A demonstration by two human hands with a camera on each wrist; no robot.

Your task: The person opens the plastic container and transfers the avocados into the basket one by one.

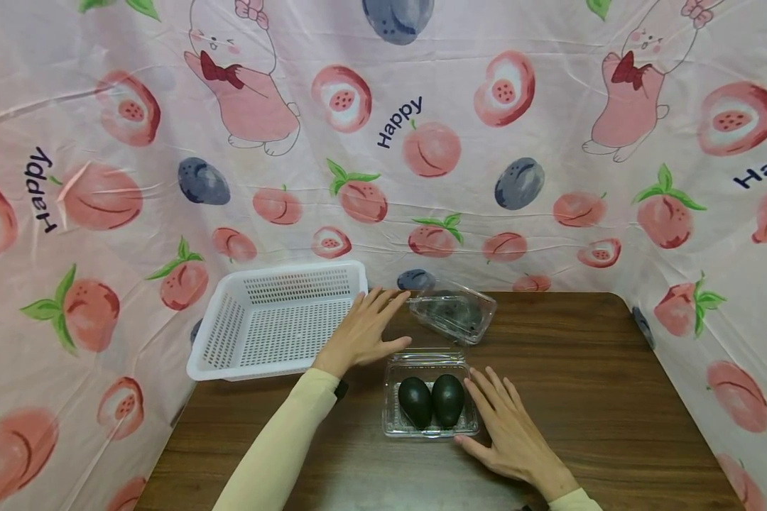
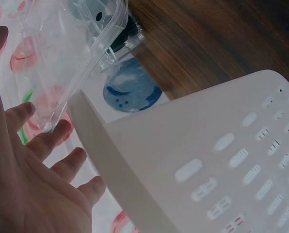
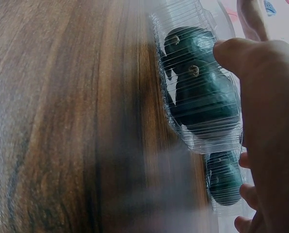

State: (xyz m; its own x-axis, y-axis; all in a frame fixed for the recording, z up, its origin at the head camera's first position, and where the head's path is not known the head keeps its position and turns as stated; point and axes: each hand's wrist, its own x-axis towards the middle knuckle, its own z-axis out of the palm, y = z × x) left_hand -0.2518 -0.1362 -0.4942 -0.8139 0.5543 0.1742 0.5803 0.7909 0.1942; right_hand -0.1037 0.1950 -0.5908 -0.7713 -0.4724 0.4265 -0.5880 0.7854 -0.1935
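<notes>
Two dark green avocados [image 1: 415,403] sit side by side in a clear plastic clamshell box [image 1: 393,431], its lid raised at the back. My right hand [image 1: 508,433] is at the box's right side, its thumb near the front corner and its fingers extended along the edge. In the right wrist view the thumb overlaps the wall next to the avocados [image 3: 205,97]. My left hand [image 1: 364,333] hovers with spread fingers between the white basket and the box. The left wrist view shows its fingertips right at a clear plastic edge [image 2: 81,77].
A white perforated basket [image 1: 198,365] stands at the left, close to my left hand. Behind the box, a second clear clamshell [image 1: 482,326] with dark contents lies tilted at the table's back edge. A fruit-print cloth [image 1: 383,177] hangs around the brown wooden table [image 1: 569,355].
</notes>
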